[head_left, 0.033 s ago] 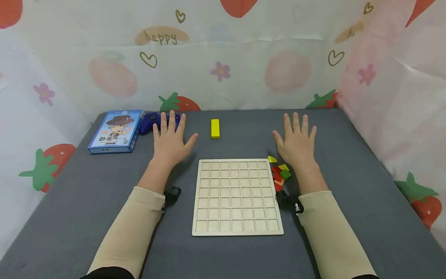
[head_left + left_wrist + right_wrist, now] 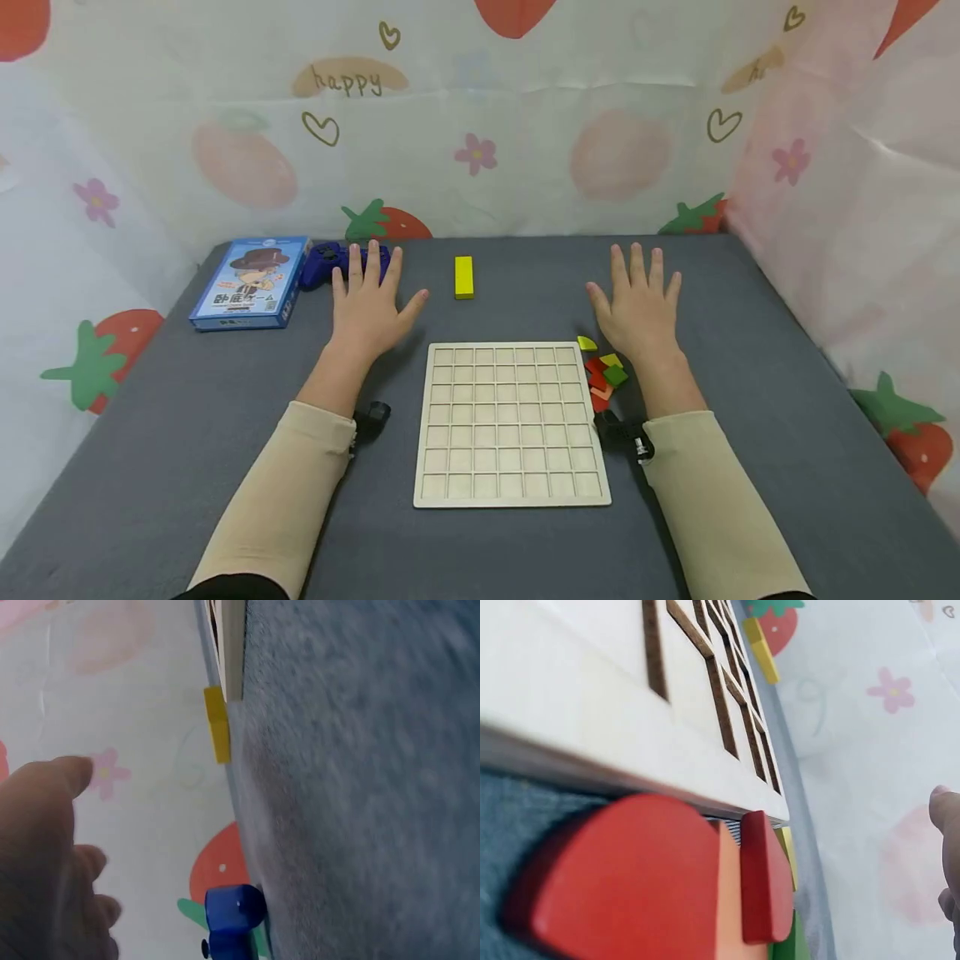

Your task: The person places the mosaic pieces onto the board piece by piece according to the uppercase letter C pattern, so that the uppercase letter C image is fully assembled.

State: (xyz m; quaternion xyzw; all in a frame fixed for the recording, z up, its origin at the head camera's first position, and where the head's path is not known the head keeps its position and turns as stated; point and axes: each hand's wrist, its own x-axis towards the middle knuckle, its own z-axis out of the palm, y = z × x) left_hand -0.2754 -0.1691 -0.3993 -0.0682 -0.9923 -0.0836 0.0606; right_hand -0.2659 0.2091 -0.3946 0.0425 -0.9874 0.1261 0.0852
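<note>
Both hands lie flat on the grey table with fingers spread and hold nothing. My left hand rests beyond the upper left corner of the wooden grid board, its fingertips reaching a blue game controller. On the other side, my right hand rests beyond the board's upper right corner, just past a small pile of coloured wooden pieces. A yellow block lies between the hands, farther back. In the right wrist view the red pieces fill the foreground beside the board's edge. The left wrist view shows the yellow block and controller.
A blue card-game box lies at the back left next to the controller. Printed cloth with strawberries walls the table on three sides. The grey tabletop extends right of my right arm.
Hardly anything differs; my left hand has shifted very slightly to the right.
</note>
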